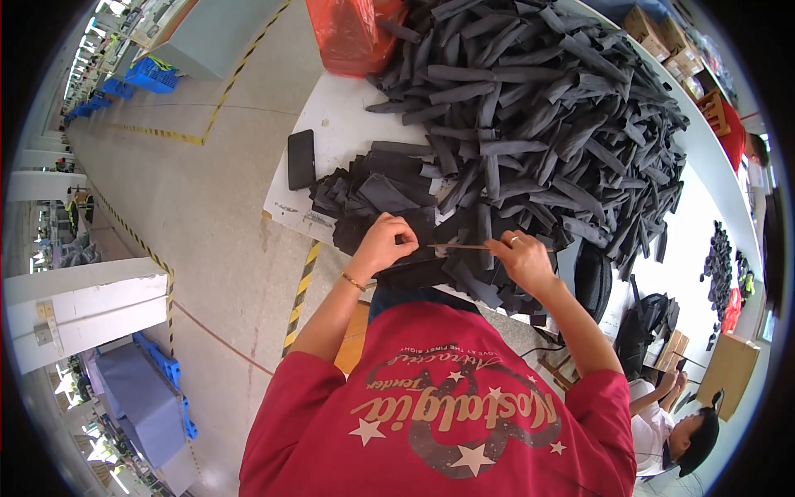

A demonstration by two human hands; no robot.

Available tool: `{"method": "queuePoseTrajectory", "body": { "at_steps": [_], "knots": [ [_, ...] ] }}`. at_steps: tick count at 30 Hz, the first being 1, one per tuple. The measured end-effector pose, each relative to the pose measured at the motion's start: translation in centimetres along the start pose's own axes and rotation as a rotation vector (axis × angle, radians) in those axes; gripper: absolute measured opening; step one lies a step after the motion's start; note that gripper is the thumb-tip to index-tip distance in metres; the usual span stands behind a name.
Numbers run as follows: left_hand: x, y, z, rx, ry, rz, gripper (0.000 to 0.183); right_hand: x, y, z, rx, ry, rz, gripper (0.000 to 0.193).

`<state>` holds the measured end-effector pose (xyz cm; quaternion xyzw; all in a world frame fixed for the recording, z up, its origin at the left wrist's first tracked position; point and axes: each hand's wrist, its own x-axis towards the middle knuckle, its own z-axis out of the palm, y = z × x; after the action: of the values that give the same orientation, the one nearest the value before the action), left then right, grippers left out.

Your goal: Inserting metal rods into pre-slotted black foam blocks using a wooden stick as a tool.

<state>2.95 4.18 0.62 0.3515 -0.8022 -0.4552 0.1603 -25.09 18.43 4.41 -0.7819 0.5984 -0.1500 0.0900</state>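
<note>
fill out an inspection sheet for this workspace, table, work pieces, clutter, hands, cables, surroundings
Surface: white tabletop, largely covered, dark marks near its left corner
Work pieces: large heap of dark grey rolled fabric pieces; flatter dark fabric pieces nearer the person; thin brown rod
Clutter: black rectangular phone; red plastic bag
Hands: right hand grips the rod; left hand has curled fingers by its other end, contact unclear
Cables: thin dark cable-like strand below the near edge, run unclear
Surroundings: grey floor, yellow-and-black striped tape; white-shirted co-worker at right

Fabric pieces (538, 124) on table (349, 112), phone (301, 160) leftward
</note>
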Motion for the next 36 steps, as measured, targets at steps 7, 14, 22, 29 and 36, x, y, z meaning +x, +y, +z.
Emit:
{"method": "queuePoseTrajectory", "body": {
  "at_steps": [7,14,22,29,36],
  "knots": [
    [0.9,6.3,0.6,0.166,0.029,0.31,0.021,2.7,-4.9,4.7,0.566,0.044,0.182,0.021],
    [-1.4,2.7,3.2,-1.539,0.534,-0.265,0.027,3.2,-8.6,7.2,0.904,0.108,0.349,0.015],
    [0.6,5.9,5.1,-1.594,0.768,-0.407,0.024,4.3,-11.5,7.4,0.674,0.323,0.415,0.004],
    [2.3,5.0,1.9,-1.399,0.898,-0.443,0.024,-0.5,-11.5,6.0,0.717,0.213,0.409,0.008],
    [2.8,3.4,0.1,-1.444,0.985,-0.426,0.03,-6.2,-9.0,-1.6,0.559,-0.067,0.539,0.016]
  ]
}}
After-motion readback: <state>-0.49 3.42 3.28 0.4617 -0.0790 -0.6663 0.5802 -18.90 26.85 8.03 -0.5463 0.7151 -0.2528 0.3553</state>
